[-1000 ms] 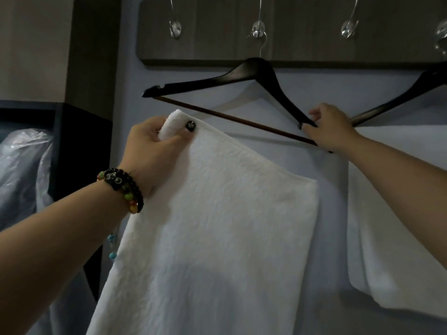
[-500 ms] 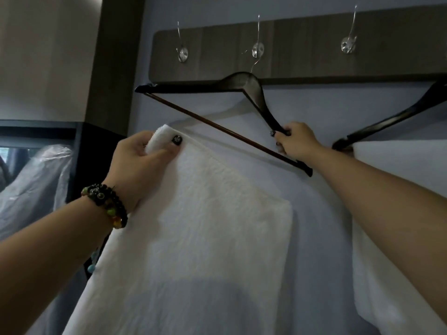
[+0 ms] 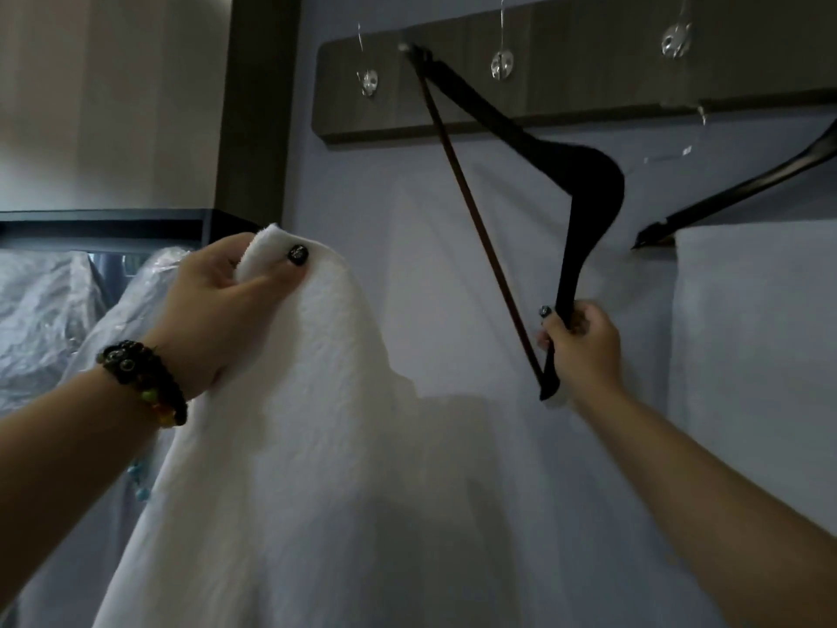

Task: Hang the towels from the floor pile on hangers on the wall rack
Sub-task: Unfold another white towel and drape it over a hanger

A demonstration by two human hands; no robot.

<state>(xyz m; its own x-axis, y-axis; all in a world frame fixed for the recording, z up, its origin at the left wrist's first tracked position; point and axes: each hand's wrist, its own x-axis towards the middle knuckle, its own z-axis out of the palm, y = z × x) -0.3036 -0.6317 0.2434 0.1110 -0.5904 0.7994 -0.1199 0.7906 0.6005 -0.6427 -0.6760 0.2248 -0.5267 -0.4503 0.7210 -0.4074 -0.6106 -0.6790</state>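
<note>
In the head view, we are holding up a white towel (image 3: 290, 446) with our left hand (image 3: 217, 305) at the centre left of the frame. The thumb and curled fingers are pinching the towel's top corner, and the rest of the cloth is draping down to the bottom edge.

At the centre right, our right hand (image 3: 582, 339) is wrapping its fingers round the lower arm of a black hanger (image 3: 584, 210). The hanger is standing steeply tilted, almost on end, with its thin crossbar running from near our hand up toward the wall rack (image 3: 589, 61) at the top of the frame. Whether its hook is on the rack we cannot tell; it appears to be off the hooks. Three clear hooks are showing along the rack board.

At the right edge, a second hanger (image 3: 747, 183) is already carrying a hung towel (image 3: 761, 378) flat against the wall, so we are judging at least one towel done. The towel in our left hand is not yet over the crossbar. We are judging that threading it over the bar and setting the hanger on a hook are both left. The floor pile is out of frame, so we cannot tell how many towels remain.

At the left, crinkled plastic sheeting (image 3: 50, 310) is lying behind our forearm.
</note>
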